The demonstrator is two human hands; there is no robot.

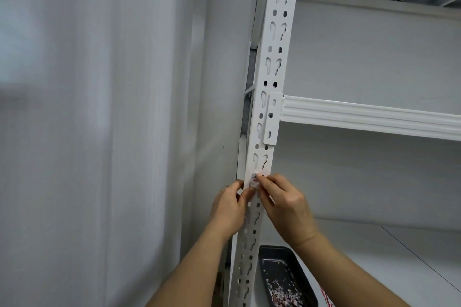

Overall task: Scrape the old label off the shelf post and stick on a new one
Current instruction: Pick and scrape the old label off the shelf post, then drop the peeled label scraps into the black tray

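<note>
In the head view, a white shelf post [268,97] with rows of keyhole slots and round holes is seen, leaning a little to the right toward its top. A white ribbed beam [369,117] is hooked to the post on its right side and runs to the right edge of the frame. Low on the front of the post, a small pale label [255,182] with reddish marks is found, just under a pair of keyhole slots.

The left hand [230,207] is held at the left edge of the post, its thumb and fingers curled and pinched at the lower left part of the label. The right hand [287,203] is placed on the right side of the post, with the fingers bent and the fingertips pressed together at the top of the label; whether the label is pinched or only pressed by this hand cannot be told.

Below the hands, a dark tray [298,266] is seen on the lower shelf [399,257], just to the right of the post. Small pink and white scraps [284,293] are lying inside the tray. On the left, a pale wall [99,132] is seen, blurred.
</note>
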